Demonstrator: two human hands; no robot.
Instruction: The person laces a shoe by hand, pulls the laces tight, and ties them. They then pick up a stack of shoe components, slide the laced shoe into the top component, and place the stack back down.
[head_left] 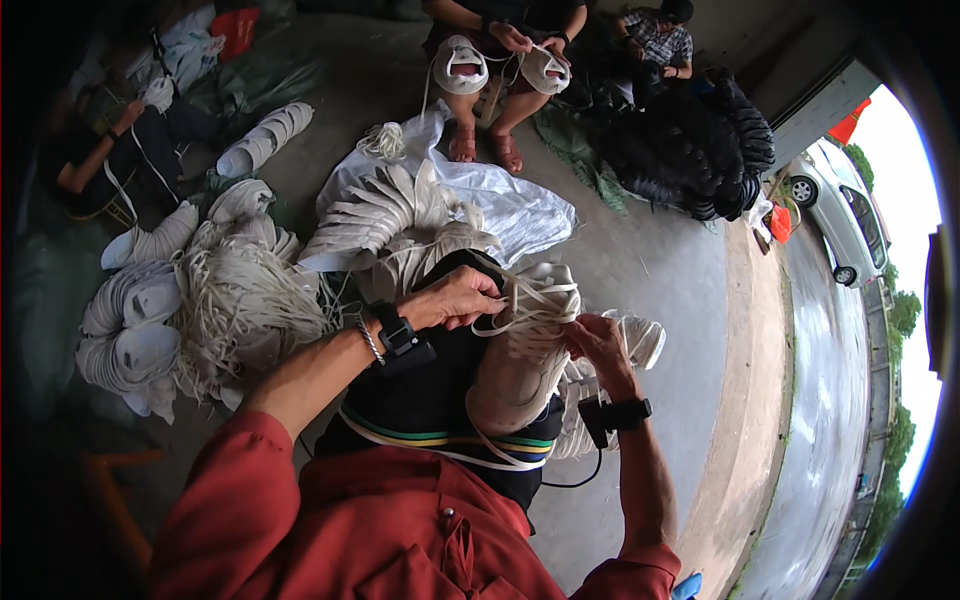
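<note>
Across my lap lies a white shoe upper [510,385], its eyelet side and tongue pointing away from me. Loops of white shoelace [528,302] run over its opening. My left hand [460,298] is closed in a pinch at the left of the opening, on the lace. At the right edge of the eyelets my right hand [598,345] has its fingers pressed together on the lace; the fingertips are partly hidden. More lace hangs down over my dark trousers with a striped band [470,440].
Stacked white uppers [375,225] lie ahead on a white plastic sheet [530,215]. A heap of loose laces [250,300] and more uppers [135,335] sit at left. Across from me a person's hands [515,40] lace uppers. Black uppers [690,150] are piled at far right.
</note>
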